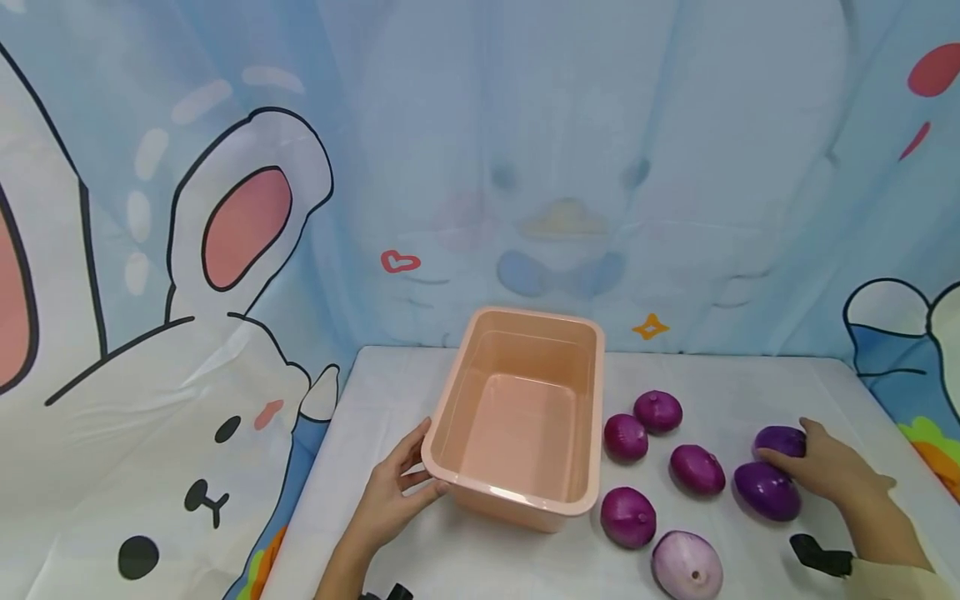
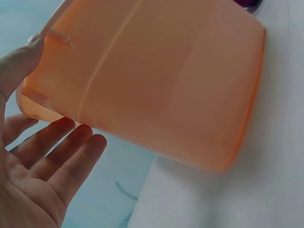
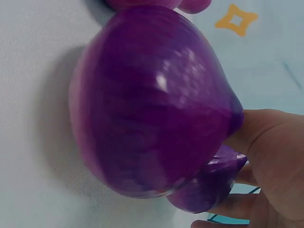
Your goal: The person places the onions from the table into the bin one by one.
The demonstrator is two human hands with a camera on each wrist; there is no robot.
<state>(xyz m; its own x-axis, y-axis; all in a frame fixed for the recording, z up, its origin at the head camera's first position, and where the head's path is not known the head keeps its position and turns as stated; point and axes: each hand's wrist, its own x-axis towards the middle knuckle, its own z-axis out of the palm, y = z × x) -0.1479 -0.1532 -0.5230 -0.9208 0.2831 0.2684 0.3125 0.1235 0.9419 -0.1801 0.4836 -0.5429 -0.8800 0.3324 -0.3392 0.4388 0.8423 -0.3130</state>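
Note:
A peach-coloured plastic bin [image 1: 525, 417] stands near the middle of the white table, its inside bare. My left hand [image 1: 397, 492] holds the bin's near-left corner; in the left wrist view the thumb lies at the rim and the fingertips touch the wall [image 2: 156, 85]. On the right, my right hand [image 1: 832, 471] grips the farther of two dark purple onions [image 1: 782, 440], thumb on its near side and fingers around its far side. The other dark onion [image 1: 767, 492] lies just in front and hides much of the gripped one [image 3: 204, 185] in the right wrist view.
Between the bin and my right hand lie several more onions: two reddish-purple ones together at the back [image 1: 657, 412] [image 1: 626, 438], one in the middle [image 1: 697, 470], one near the bin [image 1: 628, 517] and a paler one [image 1: 686, 565] in front. A printed curtain [image 1: 450, 167] hangs behind the table.

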